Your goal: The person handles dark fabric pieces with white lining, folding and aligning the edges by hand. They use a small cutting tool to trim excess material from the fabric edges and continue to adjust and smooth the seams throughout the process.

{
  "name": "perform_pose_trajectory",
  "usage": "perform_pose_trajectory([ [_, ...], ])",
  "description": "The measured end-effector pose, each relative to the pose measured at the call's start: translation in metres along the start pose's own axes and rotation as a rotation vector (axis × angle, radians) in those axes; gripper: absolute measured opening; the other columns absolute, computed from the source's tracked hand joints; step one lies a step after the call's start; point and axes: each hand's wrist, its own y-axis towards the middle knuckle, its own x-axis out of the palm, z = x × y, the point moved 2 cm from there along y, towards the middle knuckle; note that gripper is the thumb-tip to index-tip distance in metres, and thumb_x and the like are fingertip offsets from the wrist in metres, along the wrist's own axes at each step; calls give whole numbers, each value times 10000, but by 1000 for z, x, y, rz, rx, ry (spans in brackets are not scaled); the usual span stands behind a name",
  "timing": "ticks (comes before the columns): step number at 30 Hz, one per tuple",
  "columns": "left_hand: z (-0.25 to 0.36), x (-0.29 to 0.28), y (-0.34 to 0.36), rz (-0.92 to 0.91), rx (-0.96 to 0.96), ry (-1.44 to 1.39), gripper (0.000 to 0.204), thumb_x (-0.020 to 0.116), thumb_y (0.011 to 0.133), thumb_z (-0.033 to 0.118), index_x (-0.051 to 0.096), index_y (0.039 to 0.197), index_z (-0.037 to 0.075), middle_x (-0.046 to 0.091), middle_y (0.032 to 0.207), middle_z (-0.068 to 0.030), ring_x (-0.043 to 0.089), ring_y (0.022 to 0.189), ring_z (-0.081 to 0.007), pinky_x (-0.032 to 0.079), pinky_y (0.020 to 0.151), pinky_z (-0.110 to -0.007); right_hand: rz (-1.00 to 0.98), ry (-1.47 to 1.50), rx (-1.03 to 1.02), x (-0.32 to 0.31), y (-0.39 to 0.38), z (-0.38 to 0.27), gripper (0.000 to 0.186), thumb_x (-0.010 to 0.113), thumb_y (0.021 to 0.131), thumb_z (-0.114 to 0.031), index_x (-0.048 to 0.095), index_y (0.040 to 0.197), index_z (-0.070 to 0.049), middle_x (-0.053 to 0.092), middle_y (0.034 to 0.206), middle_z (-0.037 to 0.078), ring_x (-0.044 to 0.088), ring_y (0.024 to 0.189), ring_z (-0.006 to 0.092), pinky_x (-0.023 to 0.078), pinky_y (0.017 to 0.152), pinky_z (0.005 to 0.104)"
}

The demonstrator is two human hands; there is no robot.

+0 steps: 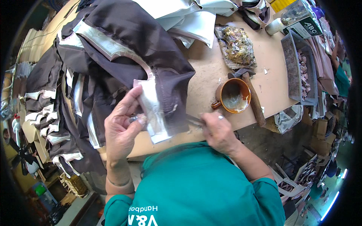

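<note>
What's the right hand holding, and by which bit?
The right hand holds a blurred, thin tool by its right end; what kind, I can't tell.

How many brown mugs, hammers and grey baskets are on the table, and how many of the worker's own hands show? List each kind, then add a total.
Brown mug: 1
Hammer: 1
Grey basket: 1
Own hands, left hand and right hand: 2
Total: 5
</note>
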Motion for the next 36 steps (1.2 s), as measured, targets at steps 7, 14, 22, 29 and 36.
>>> perform_pose_trajectory([
  [7, -15, 20, 2, -59, -24, 24, 447, 464, 775, -107, 412, 1218, -72, 460, 1211, -120, 461, 1078, -133, 422, 829, -221, -183, -198, 41, 31, -18, 5, 410, 576, 649, -28, 468, 1045, -32, 467, 822, 122, 534, 736, 277, 449, 629, 365],
  [14, -35, 28, 1, -41, -91, -61, 422, 482, 786, -79, 436, 1204, -48, 463, 1147, -86, 493, 922, -84, 454, 761, -218, -247, 222, 502, -37, -28, -6, 555, 555, 693, 40, 384, 1218, -13, 522, 970, 179, 552, 772, 328, 462, 704, 387],
  [22, -48, 47, -6, -37, -62, -53, 520, 469, 763, -109, 359, 1269, -61, 414, 1243, -120, 421, 1110, -154, 420, 867, -260, 23, -14, 148, -36, -3, -32, 655, 644, 742, -51, 313, 1306, -11, 572, 977, 146, 588, 731, 209, 498, 624, 294],
  [29, -48, 56, -12, 4, 58, 31, 535, 474, 759, -106, 343, 1276, -65, 386, 1284, -131, 371, 1184, -187, 353, 951, -284, 201, -164, 42, -13, 2, -23, 624, 634, 715, -95, 382, 1282, -25, 522, 838, 86, 561, 640, 194, 474, 537, 279],
  [36, -55, 60, -15, -49, 54, 55, 530, 483, 789, -85, 304, 1287, -63, 346, 1307, -172, 373, 1191, -197, 453, 899, -279, 255, -228, -28, -8, 10, -20, 618, 627, 698, -64, 401, 1272, -26, 524, 838, 74, 561, 618, 177, 471, 520, 272],
])
